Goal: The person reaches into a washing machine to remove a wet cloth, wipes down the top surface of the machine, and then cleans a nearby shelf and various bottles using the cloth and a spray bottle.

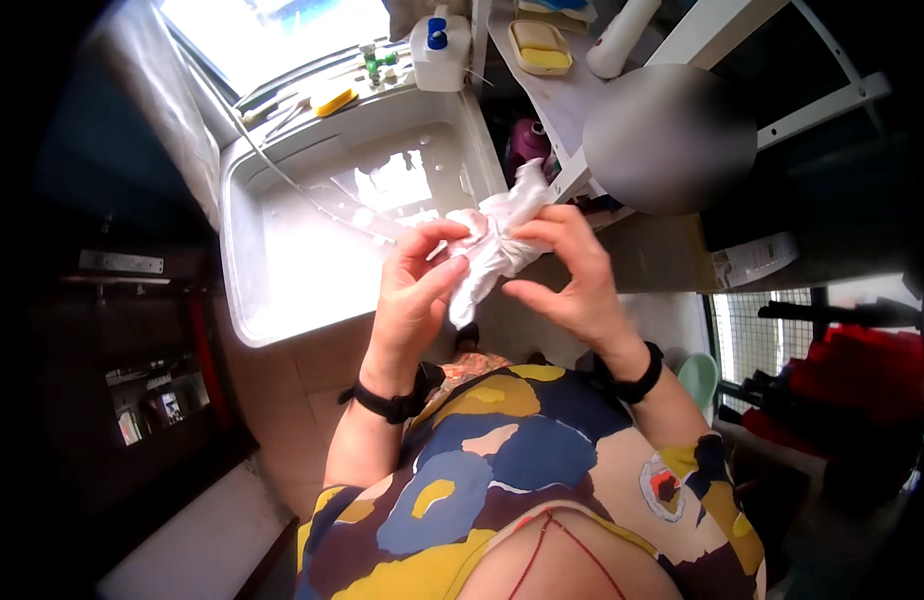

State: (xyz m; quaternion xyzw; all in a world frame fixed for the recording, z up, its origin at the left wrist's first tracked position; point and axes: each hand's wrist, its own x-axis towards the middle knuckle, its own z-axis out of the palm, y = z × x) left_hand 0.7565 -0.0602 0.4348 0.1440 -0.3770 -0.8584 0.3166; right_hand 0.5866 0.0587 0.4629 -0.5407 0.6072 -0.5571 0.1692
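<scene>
A crumpled white cloth [499,244] is held up in front of me, near the right edge of a white sink basin [241,300]. My left hand [424,277] pinches the left part of the cloth between thumb and fingers. On the cloth's right side, the fingers of my right hand [571,274] grip a fold, while that thumb stands apart from it. Part of the fabric sticks up past the right hand, and another part hangs below. A thin pale hose [297,187] runs across the basin.
Along the sink's back rim are a yellow brush [333,100], a green-handled tap [372,64] and a white jug with a blue cap [441,56]. A soap dish [540,46] stands on the shelf to the right. A purple bottle [527,142] sits below, beside a white metal frame [571,178].
</scene>
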